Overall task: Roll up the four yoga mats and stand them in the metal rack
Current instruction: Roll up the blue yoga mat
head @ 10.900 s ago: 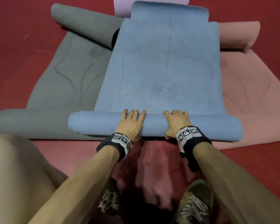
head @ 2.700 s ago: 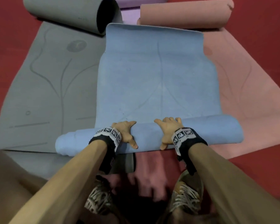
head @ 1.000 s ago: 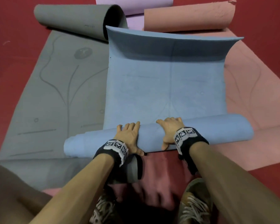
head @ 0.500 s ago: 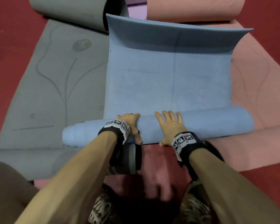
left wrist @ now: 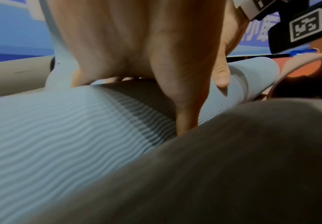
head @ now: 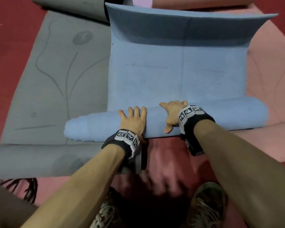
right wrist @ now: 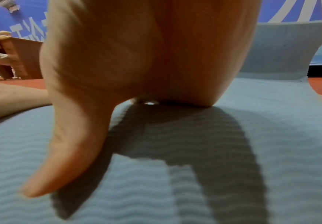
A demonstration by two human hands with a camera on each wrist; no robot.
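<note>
left hand (head: 133, 120) and right hand (head: 172, 112), each grip spread flat, palms on the half-rolled blue mat (head: 176, 71)

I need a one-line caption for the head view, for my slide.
Both hands, left hand and right hand, press on the half-rolled blue mat lying over grey mat and pink mat.

Blue mat (head: 178, 76): light blue, faint centre line and thin guide marks on the flat part; rolled part shows a fine wavy ribbed texture (left wrist: 64, 133). Grey mat (head: 59, 76): mid grey, darker curved line drawing plus a round logo. Pink mat (head: 270, 76): salmon pink, faint curved lines. Lilac mat (head: 141, 0): pale purple sliver at the top edge. Floor (head: 7, 46): dark red. Wristbands (head: 127, 137): black with black-and-white square marker tags. Shoes (head: 204, 208): grey-brown, pale laces.
</note>
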